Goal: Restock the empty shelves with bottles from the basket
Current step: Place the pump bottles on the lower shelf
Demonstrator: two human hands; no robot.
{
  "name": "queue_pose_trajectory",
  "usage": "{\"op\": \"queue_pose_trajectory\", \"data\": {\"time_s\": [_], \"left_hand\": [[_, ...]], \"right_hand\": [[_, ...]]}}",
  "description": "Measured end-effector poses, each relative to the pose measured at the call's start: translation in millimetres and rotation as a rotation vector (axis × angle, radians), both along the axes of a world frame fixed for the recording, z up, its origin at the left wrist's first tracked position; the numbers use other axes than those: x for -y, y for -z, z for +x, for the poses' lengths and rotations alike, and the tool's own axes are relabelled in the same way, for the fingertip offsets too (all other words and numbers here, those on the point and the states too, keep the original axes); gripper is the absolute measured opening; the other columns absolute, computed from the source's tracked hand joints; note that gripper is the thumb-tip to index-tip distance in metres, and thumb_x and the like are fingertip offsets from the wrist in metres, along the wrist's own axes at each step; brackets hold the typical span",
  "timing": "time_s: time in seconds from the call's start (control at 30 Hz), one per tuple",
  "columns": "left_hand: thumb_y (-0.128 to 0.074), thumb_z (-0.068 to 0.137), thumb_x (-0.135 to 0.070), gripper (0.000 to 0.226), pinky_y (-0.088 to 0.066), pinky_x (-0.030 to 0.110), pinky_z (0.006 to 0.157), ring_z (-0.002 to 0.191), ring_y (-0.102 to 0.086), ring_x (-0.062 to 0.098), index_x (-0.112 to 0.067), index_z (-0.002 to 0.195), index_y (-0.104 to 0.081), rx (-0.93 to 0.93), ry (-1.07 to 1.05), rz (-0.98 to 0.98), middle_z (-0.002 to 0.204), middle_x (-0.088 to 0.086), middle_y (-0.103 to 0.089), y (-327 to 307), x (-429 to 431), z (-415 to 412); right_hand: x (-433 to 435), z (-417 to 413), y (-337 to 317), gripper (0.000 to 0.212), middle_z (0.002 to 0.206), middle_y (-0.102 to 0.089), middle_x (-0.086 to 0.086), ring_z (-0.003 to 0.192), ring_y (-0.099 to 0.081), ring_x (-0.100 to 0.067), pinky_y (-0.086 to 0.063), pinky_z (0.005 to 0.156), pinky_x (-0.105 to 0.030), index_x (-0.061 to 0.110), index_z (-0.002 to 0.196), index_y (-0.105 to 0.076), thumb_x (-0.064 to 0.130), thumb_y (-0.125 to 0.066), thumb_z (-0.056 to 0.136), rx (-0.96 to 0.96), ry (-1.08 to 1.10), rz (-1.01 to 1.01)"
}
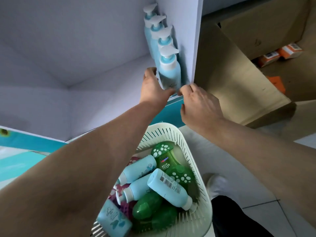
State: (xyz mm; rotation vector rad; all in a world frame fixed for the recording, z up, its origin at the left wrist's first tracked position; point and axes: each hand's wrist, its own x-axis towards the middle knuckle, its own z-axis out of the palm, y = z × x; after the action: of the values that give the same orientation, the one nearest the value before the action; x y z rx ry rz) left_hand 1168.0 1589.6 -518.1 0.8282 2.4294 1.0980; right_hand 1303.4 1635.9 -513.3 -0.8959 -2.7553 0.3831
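A row of several light-blue pump bottles stands along the right wall of the white shelf (95, 79). The front pump bottle (170, 71) sits at the shelf's front edge. My left hand (153, 86) wraps its left side and base. My right hand (198, 103) pinches its lower right corner with fingertips. Below, a white slotted basket (193, 161) holds several blue bottles (168, 187) and green bottles (168, 161) lying loose.
A large open cardboard box (239, 69) stands right of the shelf's side panel, with orange packets (280, 54) inside. A teal shelf edge (30, 142) runs at lower left. My shoe (217, 185) is on the tiled floor beside the basket.
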Motion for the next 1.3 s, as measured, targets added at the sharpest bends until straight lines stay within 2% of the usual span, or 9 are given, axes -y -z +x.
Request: {"op": "queue_pose_trajectory", "data": {"time_s": [0.1,0.3,0.43,0.67,0.83,0.97,1.07,1.2,1.3], "left_hand": [[-0.077,0.076,-0.011,0.064,-0.051,0.031,0.091,0.112,-0.054,0.014,-0.008,0.130,-0.041,-0.064,0.048,-0.009,0.131,0.003,-0.050,-12,40,-5],[-0.062,0.083,-0.001,0.021,-0.050,0.016,0.076,0.085,-0.063,0.009,-0.015,0.099,-0.065,-0.203,0.072,-0.093,0.091,-0.009,-0.065,-7,140,-10],[-0.058,0.082,0.002,0.023,-0.053,0.027,0.077,0.076,-0.063,0.014,-0.018,0.087,-0.069,-0.226,0.076,-0.147,0.082,-0.009,-0.067,15,169,-12],[-0.047,0.075,-0.006,0.023,-0.051,0.032,0.064,0.079,-0.059,0.024,-0.015,0.078,-0.068,-0.587,0.538,-0.076,0.082,-0.003,-0.068,16,192,-15],[-0.046,0.080,-0.016,0.021,-0.053,0.033,0.061,0.078,-0.061,0.022,-0.019,0.082,-0.067,-0.442,0.686,-0.237,0.082,-0.004,-0.066,29,221,-11],[-0.050,0.096,-0.023,0.026,-0.050,0.031,0.085,0.107,-0.060,0.017,-0.033,0.119,-0.057,-0.232,0.703,-0.760,0.121,-0.008,-0.062,39,231,-12],[-0.053,0.096,-0.024,0.037,-0.045,0.031,0.092,0.119,-0.053,0.017,-0.029,0.133,-0.047,-0.229,0.727,-0.860,0.130,-0.004,-0.054,47,232,-9],[-0.050,0.097,-0.028,0.029,-0.047,0.034,0.091,0.116,-0.056,0.021,-0.023,0.125,-0.054,-0.203,0.666,-0.936,0.128,0.000,-0.057,58,226,-13],[-0.049,0.096,-0.023,0.023,-0.052,0.036,0.085,0.106,-0.060,0.022,-0.022,0.115,-0.060,-0.202,0.667,-0.949,0.120,0.001,-0.062,63,225,-16]], "right_hand": [[19,1,1,0.026,0.107,-0.056,0.000,0.098,-0.055,-0.019,-0.046,0.074,-0.034,0.022,0.109,-0.058,0.011,-0.053,0.087,0.013,-0.121,-0.003],[68,-9,4,0.025,0.106,-0.057,0.006,0.103,-0.052,-0.015,-0.047,0.081,-0.034,0.029,0.106,-0.060,0.015,-0.050,0.089,0.137,-0.524,-0.126],[89,-9,22,0.023,0.113,-0.057,0.004,0.107,-0.053,-0.016,-0.042,0.083,-0.032,0.026,0.113,-0.059,0.028,-0.052,0.091,0.453,-0.757,-0.277],[115,-5,55,0.059,0.120,-0.054,-0.001,0.108,-0.055,-0.024,-0.044,0.080,-0.033,0.024,0.125,-0.051,0.051,-0.069,0.075,0.800,-0.904,-0.239],[129,-6,64,0.072,0.119,-0.049,-0.005,0.105,-0.055,-0.028,-0.048,0.082,-0.037,0.020,0.127,-0.044,0.049,-0.076,0.069,0.929,-0.874,-0.203],[122,-10,50,0.061,0.108,-0.050,0.003,0.093,-0.054,-0.019,-0.046,0.077,-0.032,0.027,0.111,-0.043,0.036,-0.079,0.062,0.900,-0.874,-0.239],[99,-13,33,0.058,0.101,-0.051,0.007,0.085,-0.051,-0.014,-0.047,0.068,-0.032,0.031,0.103,-0.042,0.036,-0.079,0.058,0.910,-0.696,-0.361],[78,-18,18,0.058,0.099,-0.051,0.009,0.079,-0.049,-0.008,-0.040,0.057,-0.027,0.031,0.102,-0.042,0.042,-0.077,0.058,0.732,-0.437,-0.524],[91,-25,9,0.076,0.120,-0.046,0.004,0.096,-0.051,-0.015,-0.046,0.071,-0.027,0.030,0.129,-0.040,0.041,-0.077,0.063,0.904,-0.536,-0.439]]}}
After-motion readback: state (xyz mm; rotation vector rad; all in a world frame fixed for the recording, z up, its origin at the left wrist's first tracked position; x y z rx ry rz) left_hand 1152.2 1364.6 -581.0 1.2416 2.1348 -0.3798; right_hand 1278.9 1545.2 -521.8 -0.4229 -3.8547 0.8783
